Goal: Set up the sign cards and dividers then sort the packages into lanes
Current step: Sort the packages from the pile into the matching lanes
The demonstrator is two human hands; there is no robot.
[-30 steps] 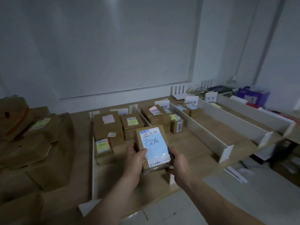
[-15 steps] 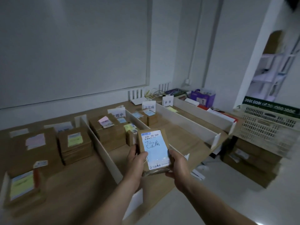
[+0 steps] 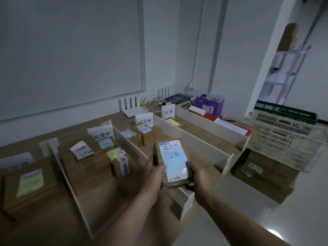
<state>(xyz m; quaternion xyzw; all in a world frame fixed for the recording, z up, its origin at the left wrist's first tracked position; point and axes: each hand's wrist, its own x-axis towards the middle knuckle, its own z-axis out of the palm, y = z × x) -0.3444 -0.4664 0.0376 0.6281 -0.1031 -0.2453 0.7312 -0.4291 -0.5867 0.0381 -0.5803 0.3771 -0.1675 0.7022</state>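
L hand [image 3: 153, 175]: I'm gripping the pkg's left edge, thumb curling onto the label, fingers going round behind.
R hand [image 3: 197, 178]: I'm gripping the lower right corner, thumb lying over the label's edge.
Pkg [image 3: 174, 157]: brown box w/ pale blue label, 已完成 handwritten on it. I'm holding it tilted up toward me, off the table, above the near end of a divider.
Near divider [image 3: 127, 144]: white strip running front to back, splitting the 处理中 lane from the 已完成 lane.
已完成 card [image 3: 144, 119]: standing at its lane's far end, small boxes [image 3: 146, 136] sitting just in front.
处理中 card [image 3: 102, 134]: standing at the far end of the next lane left, stacked boxes [image 3: 83, 164] w/ pink & yellow notes lying before it.
异常 card [image 3: 168, 111]: standing further right, yellow slip [image 3: 174, 122] lying in front.
Table [image 3: 110, 201]: wood, carrying all lanes.
Crate [image 3: 284, 139]: white lattice basket sitting off the table's right end, atop brown cartons [image 3: 262, 176].
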